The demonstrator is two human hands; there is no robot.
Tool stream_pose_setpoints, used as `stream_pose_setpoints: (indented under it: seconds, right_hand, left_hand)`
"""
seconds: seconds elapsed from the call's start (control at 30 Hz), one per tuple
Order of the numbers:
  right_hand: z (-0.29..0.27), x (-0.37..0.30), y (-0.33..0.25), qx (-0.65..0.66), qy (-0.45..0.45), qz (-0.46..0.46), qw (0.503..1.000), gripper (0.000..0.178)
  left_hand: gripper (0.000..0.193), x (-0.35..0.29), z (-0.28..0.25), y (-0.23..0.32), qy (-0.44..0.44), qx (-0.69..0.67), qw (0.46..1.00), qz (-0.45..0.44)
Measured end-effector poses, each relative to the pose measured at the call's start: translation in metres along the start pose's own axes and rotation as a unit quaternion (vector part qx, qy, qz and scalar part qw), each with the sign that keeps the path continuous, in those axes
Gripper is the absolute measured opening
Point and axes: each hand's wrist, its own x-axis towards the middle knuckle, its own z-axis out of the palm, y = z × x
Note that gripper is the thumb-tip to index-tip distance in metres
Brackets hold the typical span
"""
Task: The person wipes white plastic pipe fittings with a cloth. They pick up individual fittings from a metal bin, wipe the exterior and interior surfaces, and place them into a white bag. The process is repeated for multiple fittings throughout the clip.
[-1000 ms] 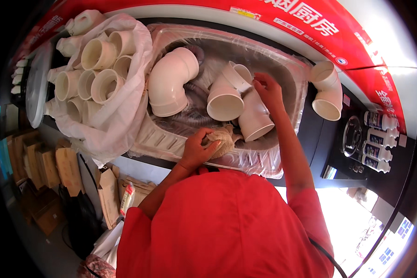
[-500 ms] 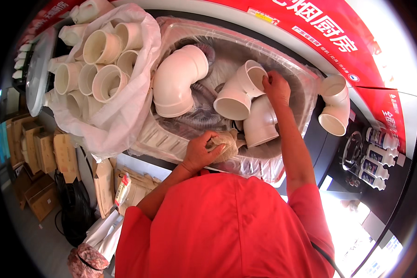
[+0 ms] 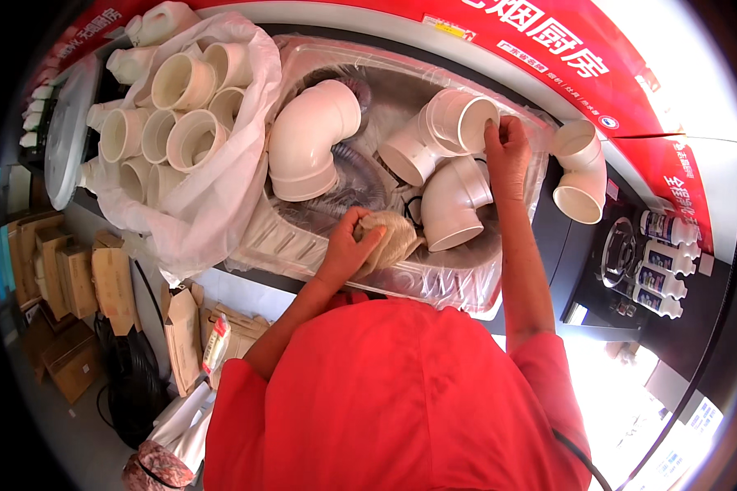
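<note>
My left hand (image 3: pixel 345 247) is closed around a crumpled tan cloth (image 3: pixel 385 240) near the front edge of a steel sink (image 3: pixel 307 255). My right hand (image 3: pixel 509 154) pinches the rim of a white pipe elbow (image 3: pixel 439 124), whose round mouth faces right toward my fingers. Just below that elbow, a second white pipe elbow (image 3: pixel 452 211) lies in the sink. At the basin's left rests a larger white pipe elbow (image 3: pixel 309 141), with a ribbed flexible hose (image 3: pixel 359 176) beside it. Clear plastic film covers the sink.
Left of the sink, a white sack (image 3: pixel 246 155) holds several white pipe fittings (image 3: pixel 183 82). Another white elbow (image 3: pixel 580 172) stands right of the sink, with several white bottles (image 3: pixel 662 282) beyond. Cardboard boxes (image 3: pixel 74 278) are at lower left. A red banner (image 3: pixel 532 53) runs along the back.
My right hand has moved right, pulling the pinched elbow's mouth round to face right. The elbow below it shows more fully. The cloth stays in my left hand, slightly shifted left.
</note>
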Motion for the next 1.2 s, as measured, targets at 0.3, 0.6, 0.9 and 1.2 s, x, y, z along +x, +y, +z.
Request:
stream_pose_setpoints:
  seconds: [0.3, 0.6, 0.9, 1.2]
  right_hand:
    - [-0.009, -0.076, -0.020, 0.245, -0.146, 0.189, 0.940, 0.014]
    - [-0.001, -0.124, -0.031, 0.350, -0.220, 0.294, 0.861, 0.011]
    - [-0.002, -0.151, -0.057, 0.372, -0.244, 0.261, 0.856, 0.016]
    - [-0.011, -0.157, -0.082, 0.311, -0.270, 0.199, 0.889, 0.015]
  left_hand:
    - [0.029, 0.008, -0.014, 0.044, 0.025, -0.381, 0.919, -0.094]
    - [0.035, -0.009, -0.018, 0.073, -0.070, -0.504, 0.860, -0.034]
    - [0.036, -0.034, -0.017, 0.090, -0.177, -0.278, 0.944, 0.003]
    - [0.036, -0.051, -0.015, 0.097, -0.201, 0.003, 0.964, 0.176]
